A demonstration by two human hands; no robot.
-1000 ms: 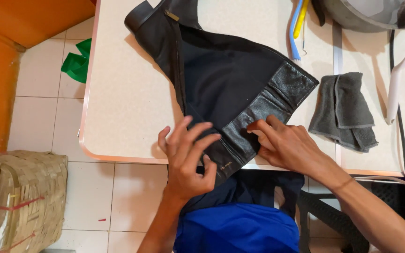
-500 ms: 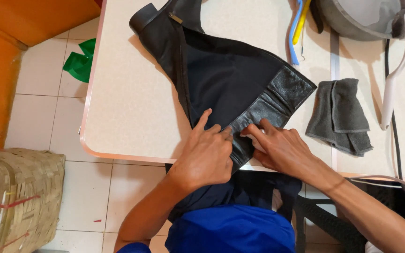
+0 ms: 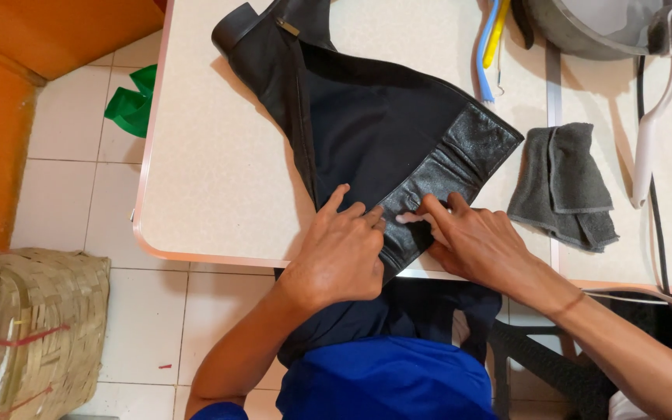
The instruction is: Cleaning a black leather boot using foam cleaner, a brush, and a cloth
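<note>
- Seen from above, the left hand [image 3: 344,249] lies palm down on the near end of a black garment [image 3: 375,132], its fingers spread and pointing toward the top of the frame, the forearm rising from the lower left.
- The right hand [image 3: 476,241] rests just beside it, knuckles raised, fingers angled to the upper left and pressing the garment's shiny ribbed band [image 3: 445,179]; a small pale thing shows at its fingertips, too small to tell what it is.
- Both hands are open and flat on the cloth, close together, neither closed around anything.
- The garment sprawls across the pale tabletop [image 3: 219,171], its long axis running from the upper left of the frame down to the lower centre, the band end nearest the person and hanging over the table's edge.
- A folded grey cloth [image 3: 561,187] lies to the right, apart from the garment.
- A woven basket [image 3: 33,327] stands on the tiled floor at lower left.
</note>
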